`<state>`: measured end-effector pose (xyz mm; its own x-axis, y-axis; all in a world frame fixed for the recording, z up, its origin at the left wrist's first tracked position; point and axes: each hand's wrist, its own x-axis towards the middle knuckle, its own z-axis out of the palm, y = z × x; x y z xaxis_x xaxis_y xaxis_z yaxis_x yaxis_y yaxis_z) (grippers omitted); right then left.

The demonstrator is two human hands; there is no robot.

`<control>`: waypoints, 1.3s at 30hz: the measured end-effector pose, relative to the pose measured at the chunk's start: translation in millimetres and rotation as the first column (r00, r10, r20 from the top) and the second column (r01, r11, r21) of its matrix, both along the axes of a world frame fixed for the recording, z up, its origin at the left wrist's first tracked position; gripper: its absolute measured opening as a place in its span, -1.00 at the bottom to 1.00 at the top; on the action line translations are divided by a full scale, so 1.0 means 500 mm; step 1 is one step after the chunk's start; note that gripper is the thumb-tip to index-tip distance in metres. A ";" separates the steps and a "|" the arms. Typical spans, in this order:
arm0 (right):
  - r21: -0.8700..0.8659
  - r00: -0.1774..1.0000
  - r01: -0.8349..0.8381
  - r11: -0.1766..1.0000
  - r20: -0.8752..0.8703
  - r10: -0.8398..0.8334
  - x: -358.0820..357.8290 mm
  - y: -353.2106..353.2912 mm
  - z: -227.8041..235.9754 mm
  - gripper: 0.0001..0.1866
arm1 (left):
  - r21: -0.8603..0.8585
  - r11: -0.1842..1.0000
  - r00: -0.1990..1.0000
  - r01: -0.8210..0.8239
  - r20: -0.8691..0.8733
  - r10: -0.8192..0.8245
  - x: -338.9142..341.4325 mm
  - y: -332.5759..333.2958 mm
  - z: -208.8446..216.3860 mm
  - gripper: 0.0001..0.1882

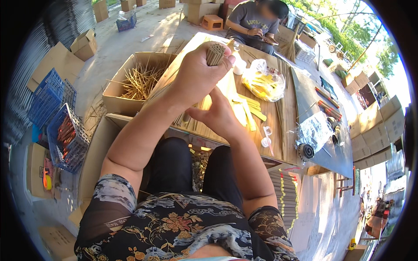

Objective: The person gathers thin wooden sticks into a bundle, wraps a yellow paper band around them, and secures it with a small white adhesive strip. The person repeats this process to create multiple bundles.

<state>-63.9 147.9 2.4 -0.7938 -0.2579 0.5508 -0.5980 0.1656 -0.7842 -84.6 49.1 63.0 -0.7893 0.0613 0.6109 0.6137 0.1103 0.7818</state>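
Observation:
My left hand (196, 74) is closed around a tight bundle of thin sticks (215, 54), raised above the wooden table. The cut ends of the sticks face up between thumb and fingers; the lower part of the bundle is hidden by the hand. Just below and to the right, my right hand (217, 116) has its thumb stretched out apart from the fingers, with no held thing visible. Its fingertips are partly covered by my left wrist. Yellow strips (250, 108) lie on the table right of my right hand, near a clear plastic bag (263, 82) of more yellow strips.
A cardboard box (115, 104) of loose thin sticks stands left of the wooden table (209, 40). Long sticks (282, 113) lie along its right side. Blue crates (65, 152) stand at far left. Across the table sits another person (252, 24), hands together.

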 end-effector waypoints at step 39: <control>-0.374 0.740 -0.204 0.905 0.546 0.393 0.227 0.038 -0.072 -0.72 | 0.498 0.744 0.099 0.446 0.799 -0.594 0.276 -0.126 -0.149 -0.68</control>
<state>49.9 167.1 -33.4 -0.8878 -0.4539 0.0761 0.0262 -0.2149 -0.9763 53.5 -13.9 -11.5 -0.5941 0.7017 -0.3932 -0.5857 -0.0423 0.8094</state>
